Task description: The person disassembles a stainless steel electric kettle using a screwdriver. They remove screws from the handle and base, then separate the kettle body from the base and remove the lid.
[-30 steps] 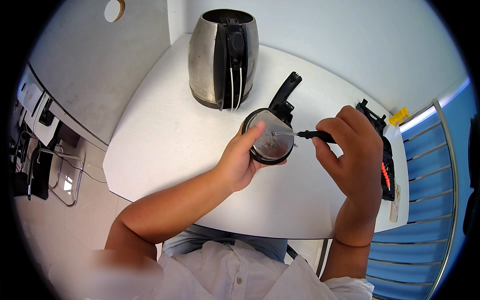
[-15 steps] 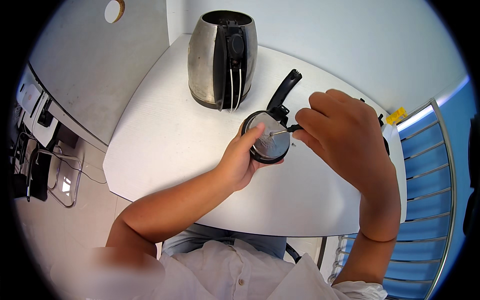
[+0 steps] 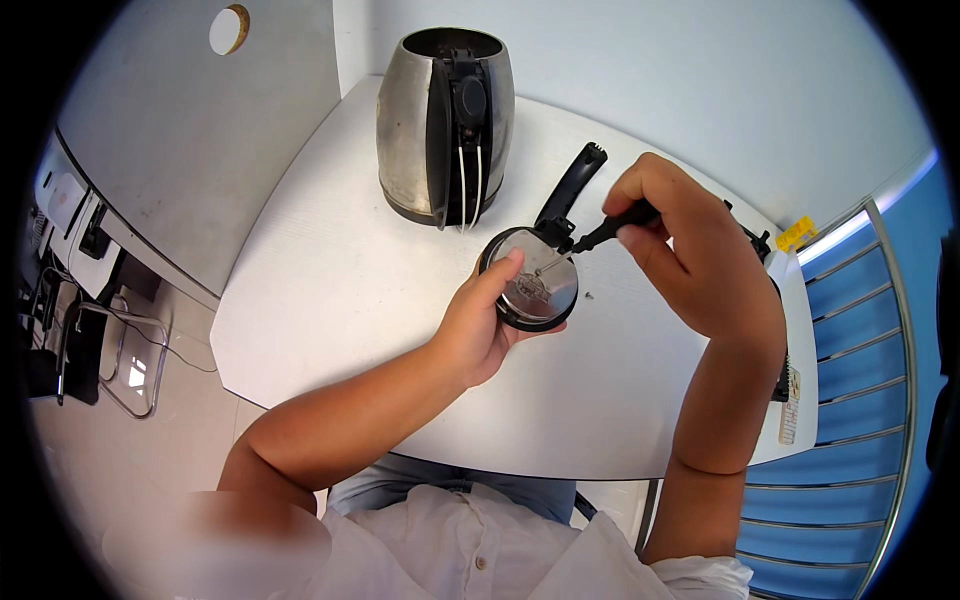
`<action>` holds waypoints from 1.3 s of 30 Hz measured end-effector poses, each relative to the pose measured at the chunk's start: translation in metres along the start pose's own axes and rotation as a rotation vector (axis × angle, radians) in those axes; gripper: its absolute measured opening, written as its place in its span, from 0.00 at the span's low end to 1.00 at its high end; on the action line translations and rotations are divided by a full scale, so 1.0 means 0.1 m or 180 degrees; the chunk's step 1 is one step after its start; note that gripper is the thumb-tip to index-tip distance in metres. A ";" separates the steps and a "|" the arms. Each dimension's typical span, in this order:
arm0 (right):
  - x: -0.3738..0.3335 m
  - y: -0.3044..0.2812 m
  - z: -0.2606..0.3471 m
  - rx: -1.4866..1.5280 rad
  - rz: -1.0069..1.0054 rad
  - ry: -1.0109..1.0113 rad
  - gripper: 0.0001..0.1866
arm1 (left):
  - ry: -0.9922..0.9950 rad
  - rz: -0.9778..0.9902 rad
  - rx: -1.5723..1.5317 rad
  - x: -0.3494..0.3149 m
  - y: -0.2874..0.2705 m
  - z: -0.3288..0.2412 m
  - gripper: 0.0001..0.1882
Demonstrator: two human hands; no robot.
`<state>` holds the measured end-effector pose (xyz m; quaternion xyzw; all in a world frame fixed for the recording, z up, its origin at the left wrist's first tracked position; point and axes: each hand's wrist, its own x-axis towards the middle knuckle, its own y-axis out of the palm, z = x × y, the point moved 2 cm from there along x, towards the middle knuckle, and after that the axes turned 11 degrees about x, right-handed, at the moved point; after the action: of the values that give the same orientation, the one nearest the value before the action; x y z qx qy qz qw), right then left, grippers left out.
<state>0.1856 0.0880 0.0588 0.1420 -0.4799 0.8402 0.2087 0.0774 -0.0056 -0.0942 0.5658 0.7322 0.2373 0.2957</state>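
My left hand [image 3: 480,320] grips a round kettle lid [image 3: 549,298] with a black rim and a shiny metal face, thumb on the face and fingers underneath. My right hand [image 3: 690,245] is closed on a screwdriver [image 3: 604,233] with a black handle, its thin shaft slanting down to the middle of the lid's face. A black curved handle piece [image 3: 568,185] lies just behind the lid. Next to the lid, a tiny screw-like piece [image 3: 589,295] rests on the table. Farther back stands the steel kettle body [image 3: 408,130], open at the top, two white wires hanging down its black handle side.
The white table [image 3: 300,320] meets a wall at the back. At its right edge are dark parts partly hidden by my right arm, a pale printed strip [image 3: 790,408] and a yellow item [image 3: 796,234]. A metal railing [image 3: 895,300] runs along the right, a grey panel [image 3: 200,130] on the left.
My right hand has turned and shifted its grip, showing more of the screwdriver handle, now tilted up more steeply. My right forearm has swung inward, uncovering the pale strip. My left hand keeps holding the lid.
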 end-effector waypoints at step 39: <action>-0.09 0.16 -0.15 -0.0026 -0.0007 -0.0267 0.07 | -0.0138 -0.0214 0.0258 0.03 0.00 0.13 0.26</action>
<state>0.1846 0.0918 0.0357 0.1768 -0.4915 0.8313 0.1899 0.0855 -0.0027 -0.1041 0.5573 0.7533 0.1851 0.2962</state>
